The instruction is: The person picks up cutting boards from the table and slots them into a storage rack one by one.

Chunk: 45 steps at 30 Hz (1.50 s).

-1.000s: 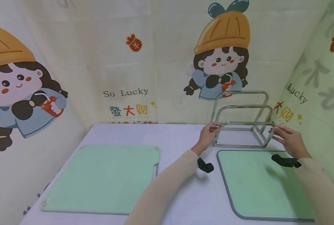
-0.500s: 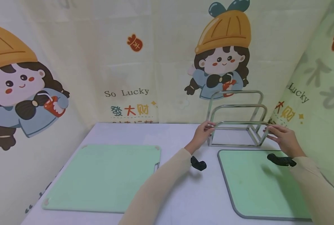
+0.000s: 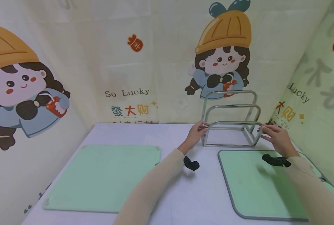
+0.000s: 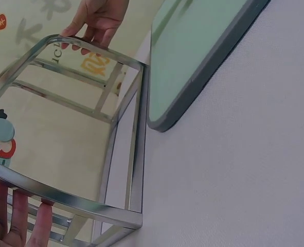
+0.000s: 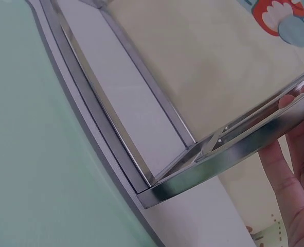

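Note:
A silvery metal rack [image 3: 234, 122] with three upright hoops one behind another stands toward the back right of the table. My left hand [image 3: 195, 133] grips the left side of its front hoop, and my right hand [image 3: 279, 139] holds the right side of the same hoop. In the left wrist view, left-hand fingers [image 4: 19, 216] curl under the metal bar. The right hand [image 5: 296, 175] has its fingers around the bar in the right wrist view. Just in front of the rack lies a green cutting board [image 3: 248, 184] with a grey rim, partly hidden by my right forearm.
Another green cutting board [image 3: 105, 175] lies flat on the left of the white table [image 3: 181, 187], its right edge behind my left sleeve [image 3: 152, 181]. Cream printed cloth [image 3: 172, 62] hangs behind and along both sides.
Both hands have moved left along the table with the rack between them. The right-hand cutting board has stayed put, and more of its right end shows.

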Available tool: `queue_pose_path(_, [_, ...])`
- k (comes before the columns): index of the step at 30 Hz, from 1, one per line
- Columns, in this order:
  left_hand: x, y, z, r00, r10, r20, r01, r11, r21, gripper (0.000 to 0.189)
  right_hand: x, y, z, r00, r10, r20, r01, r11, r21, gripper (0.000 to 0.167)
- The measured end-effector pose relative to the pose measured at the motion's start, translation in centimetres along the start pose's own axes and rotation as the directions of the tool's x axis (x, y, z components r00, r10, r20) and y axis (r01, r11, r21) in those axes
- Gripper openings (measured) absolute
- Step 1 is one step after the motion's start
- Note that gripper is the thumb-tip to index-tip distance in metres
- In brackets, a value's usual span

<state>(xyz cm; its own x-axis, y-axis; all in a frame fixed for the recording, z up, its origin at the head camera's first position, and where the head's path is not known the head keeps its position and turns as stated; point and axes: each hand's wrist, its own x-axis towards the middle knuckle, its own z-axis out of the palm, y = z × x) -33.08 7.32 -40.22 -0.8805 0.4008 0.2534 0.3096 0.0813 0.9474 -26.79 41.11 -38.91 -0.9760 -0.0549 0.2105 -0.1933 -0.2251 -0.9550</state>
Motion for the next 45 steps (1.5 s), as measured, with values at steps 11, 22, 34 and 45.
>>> queue_pose_path(11, [-0.5,-0.5,-1.6,1.0,-0.015,-0.003,0.015,0.999,-0.046,0.028,0.6,0.4,1.4,1.0,0.005,0.012,-0.005,0.998,-0.058,0.023])
queue_pose_path(22, [-1.2,-0.7,-3.4,0.998,-0.033,-0.052,0.031,0.998,-0.05,0.026,1.1,0.6,3.3,0.997,0.068,-0.029,-0.072,0.986,-0.152,0.016])
queue_pose_path(34, [-1.7,-1.0,-5.4,0.995,-0.058,-0.076,0.051,0.994,-0.094,0.027,1.8,1.2,5.0,0.996,0.086,-0.006,-0.086,0.989,-0.119,0.017])
queue_pose_path(45, [-2.6,-0.5,-7.3,0.995,-0.075,-0.072,0.07,0.995,-0.068,0.027,2.5,1.7,6.6,0.994,0.111,-0.007,-0.111,0.987,-0.116,0.017])
